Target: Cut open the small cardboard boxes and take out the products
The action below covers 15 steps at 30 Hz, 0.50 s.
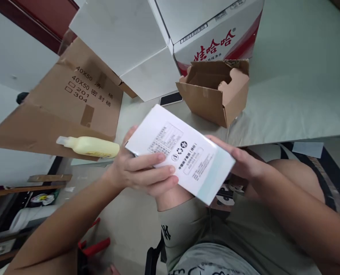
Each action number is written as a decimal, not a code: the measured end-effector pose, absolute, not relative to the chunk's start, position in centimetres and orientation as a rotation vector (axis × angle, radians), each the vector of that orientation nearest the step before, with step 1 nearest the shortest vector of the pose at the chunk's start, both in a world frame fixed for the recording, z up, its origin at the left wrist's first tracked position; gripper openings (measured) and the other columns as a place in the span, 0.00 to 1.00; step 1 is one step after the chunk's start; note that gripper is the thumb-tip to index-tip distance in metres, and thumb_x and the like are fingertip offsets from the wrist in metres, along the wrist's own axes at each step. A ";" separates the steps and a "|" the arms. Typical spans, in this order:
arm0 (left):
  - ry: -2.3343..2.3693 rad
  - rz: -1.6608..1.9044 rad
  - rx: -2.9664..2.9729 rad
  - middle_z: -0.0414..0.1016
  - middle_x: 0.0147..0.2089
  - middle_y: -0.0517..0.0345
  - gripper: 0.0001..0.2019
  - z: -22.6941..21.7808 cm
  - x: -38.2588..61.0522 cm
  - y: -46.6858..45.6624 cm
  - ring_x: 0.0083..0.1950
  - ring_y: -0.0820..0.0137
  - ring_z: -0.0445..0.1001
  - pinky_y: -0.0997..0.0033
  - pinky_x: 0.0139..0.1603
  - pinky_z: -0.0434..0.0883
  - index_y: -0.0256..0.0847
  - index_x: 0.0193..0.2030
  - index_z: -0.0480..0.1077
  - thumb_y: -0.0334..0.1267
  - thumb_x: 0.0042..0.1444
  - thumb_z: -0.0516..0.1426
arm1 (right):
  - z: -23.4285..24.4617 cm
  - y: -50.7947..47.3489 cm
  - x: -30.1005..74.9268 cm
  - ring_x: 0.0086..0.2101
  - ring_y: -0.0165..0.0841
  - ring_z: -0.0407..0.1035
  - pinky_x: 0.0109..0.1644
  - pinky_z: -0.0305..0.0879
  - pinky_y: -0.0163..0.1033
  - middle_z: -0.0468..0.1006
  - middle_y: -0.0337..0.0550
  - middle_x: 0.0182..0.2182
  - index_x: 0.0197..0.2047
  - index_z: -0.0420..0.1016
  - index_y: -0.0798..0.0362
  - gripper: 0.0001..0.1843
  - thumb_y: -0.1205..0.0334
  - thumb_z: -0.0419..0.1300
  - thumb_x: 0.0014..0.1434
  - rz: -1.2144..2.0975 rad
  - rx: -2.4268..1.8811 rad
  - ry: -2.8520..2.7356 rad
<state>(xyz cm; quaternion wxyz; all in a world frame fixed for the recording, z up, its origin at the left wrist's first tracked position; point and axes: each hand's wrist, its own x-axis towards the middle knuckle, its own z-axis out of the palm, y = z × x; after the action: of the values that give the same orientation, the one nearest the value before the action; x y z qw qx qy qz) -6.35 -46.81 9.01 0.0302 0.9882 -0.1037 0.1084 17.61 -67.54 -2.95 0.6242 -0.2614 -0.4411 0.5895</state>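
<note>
I hold a white product box [184, 152] with printed text and recycling marks in both hands, tilted, above my lap. My left hand [141, 172] wraps its fingers over the box's near left side. My right hand [241, 162] grips the right end, its fingers mostly hidden behind the box. A pale yellow bottle [91, 146] lies on its side just left of my left hand, at the table edge.
An open small brown carton [216, 93] stands on the pale table [287, 103]. Behind it is a white and red printed box [218, 42], a flattened brown cardboard sheet [72, 103] at left, and a black phone [171, 98]. Red-handled tool [94, 246] lies on the floor.
</note>
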 end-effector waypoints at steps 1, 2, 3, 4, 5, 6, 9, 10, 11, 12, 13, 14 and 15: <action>-0.401 0.371 3.037 0.73 0.24 0.75 0.15 8.5 -6.5 -46.8 0.24 0.67 0.71 0.40 0.76 0.70 0.72 0.38 0.77 0.47 0.46 0.73 | -2.8 -68.1 17.0 0.50 0.44 0.79 0.50 0.81 0.51 0.79 0.52 0.56 0.69 0.62 0.46 0.52 0.24 0.66 0.53 1.419 -0.570 -1.017; -0.493 0.443 3.032 0.74 0.25 0.77 0.17 7.9 -6.6 -46.8 0.25 0.69 0.72 0.42 0.80 0.65 0.73 0.40 0.76 0.45 0.47 0.73 | -2.8 -68.7 16.3 0.52 0.45 0.78 0.53 0.80 0.51 0.78 0.52 0.58 0.71 0.59 0.45 0.54 0.27 0.70 0.51 1.432 -0.586 -1.016; -0.593 0.548 3.030 0.76 0.27 0.79 0.19 7.3 -6.6 -46.7 0.27 0.70 0.74 0.43 0.83 0.59 0.74 0.42 0.76 0.43 0.47 0.73 | -2.8 -69.2 15.5 0.54 0.45 0.77 0.54 0.80 0.51 0.77 0.52 0.60 0.72 0.57 0.43 0.54 0.29 0.71 0.51 1.408 -0.640 -1.005; -0.665 0.670 3.033 0.78 0.30 0.79 0.21 6.6 -6.6 -46.6 0.31 0.70 0.77 0.43 0.85 0.54 0.75 0.43 0.76 0.41 0.48 0.73 | -2.9 -69.8 14.6 0.55 0.45 0.77 0.55 0.80 0.52 0.76 0.51 0.61 0.73 0.57 0.42 0.52 0.32 0.71 0.53 1.354 -0.719 -0.985; -0.664 0.787 3.047 0.80 0.34 0.78 0.22 5.9 -6.5 -46.5 0.37 0.69 0.80 0.41 0.85 0.51 0.75 0.45 0.76 0.40 0.49 0.73 | -3.1 -70.2 13.8 0.56 0.46 0.76 0.55 0.80 0.53 0.75 0.51 0.61 0.73 0.56 0.42 0.50 0.33 0.70 0.55 1.273 -0.816 -0.965; -0.568 0.884 3.059 0.83 0.40 0.76 0.22 5.2 -6.6 -46.6 0.46 0.67 0.82 0.38 0.85 0.50 0.74 0.47 0.76 0.39 0.51 0.72 | -3.3 -70.6 12.9 0.57 0.46 0.76 0.55 0.80 0.53 0.75 0.52 0.61 0.73 0.55 0.41 0.49 0.35 0.69 0.57 1.157 -0.927 -0.943; 0.039 0.966 2.789 0.77 0.63 0.62 0.23 2.6 -6.7 -48.3 0.70 0.54 0.73 0.30 0.79 0.58 0.67 0.57 0.75 0.38 0.57 0.68 | -3.9 -71.1 10.7 0.58 0.50 0.74 0.56 0.79 0.57 0.71 0.54 0.64 0.74 0.52 0.41 0.51 0.40 0.71 0.55 0.669 -1.342 -0.909; 0.202 0.902 2.559 0.71 0.70 0.57 0.26 1.7 -6.7 -49.5 0.74 0.51 0.69 0.31 0.76 0.64 0.65 0.63 0.72 0.40 0.60 0.67 | -3.9 -71.1 10.0 0.58 0.51 0.73 0.55 0.78 0.57 0.70 0.55 0.64 0.75 0.51 0.42 0.52 0.44 0.72 0.54 0.481 -1.473 -0.915; 0.299 0.819 2.285 0.66 0.74 0.53 0.31 0.7 -6.7 -50.9 0.75 0.49 0.67 0.35 0.73 0.69 0.64 0.69 0.67 0.43 0.61 0.67 | -3.9 -71.0 9.3 0.58 0.51 0.73 0.55 0.78 0.58 0.70 0.56 0.64 0.75 0.51 0.42 0.54 0.48 0.73 0.53 0.301 -1.575 -0.932; 0.338 0.708 1.992 0.61 0.77 0.50 0.37 -0.2 -6.6 -52.5 0.75 0.49 0.68 0.40 0.69 0.75 0.65 0.75 0.59 0.48 0.61 0.67 | -3.8 -70.9 8.6 0.59 0.52 0.72 0.55 0.78 0.58 0.70 0.56 0.64 0.75 0.51 0.41 0.54 0.51 0.74 0.52 0.135 -1.640 -0.964; 0.320 0.590 1.716 0.61 0.77 0.50 0.44 -1.1 -6.5 -54.1 0.73 0.49 0.70 0.44 0.65 0.78 0.68 0.77 0.52 0.53 0.59 0.68 | -3.6 -70.8 7.9 0.59 0.52 0.72 0.57 0.76 0.60 0.70 0.55 0.63 0.76 0.51 0.40 0.54 0.54 0.74 0.52 -0.012 -1.670 -1.014; 0.327 0.534 1.470 0.63 0.76 0.48 0.49 -1.9 -6.4 -55.5 0.72 0.48 0.72 0.45 0.64 0.78 0.67 0.78 0.50 0.57 0.54 0.70 | -3.4 -70.7 7.2 0.60 0.53 0.72 0.61 0.73 0.63 0.70 0.55 0.64 0.76 0.50 0.39 0.54 0.56 0.73 0.53 -0.131 -1.669 -1.080; 0.353 0.497 1.275 0.66 0.75 0.47 0.52 -2.6 -6.3 -56.7 0.71 0.47 0.72 0.46 0.65 0.78 0.64 0.78 0.52 0.59 0.50 0.72 | -3.3 -70.7 6.6 0.61 0.53 0.71 0.66 0.69 0.67 0.71 0.55 0.64 0.77 0.49 0.39 0.54 0.57 0.73 0.54 -0.205 -1.639 -1.157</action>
<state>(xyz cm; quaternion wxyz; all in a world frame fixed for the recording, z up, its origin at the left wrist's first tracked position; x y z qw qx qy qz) -6.30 -56.74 -2.62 0.7604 0.5859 0.1622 0.2284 6.57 -70.68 -3.26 0.5334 -0.6875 -0.4853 -0.0858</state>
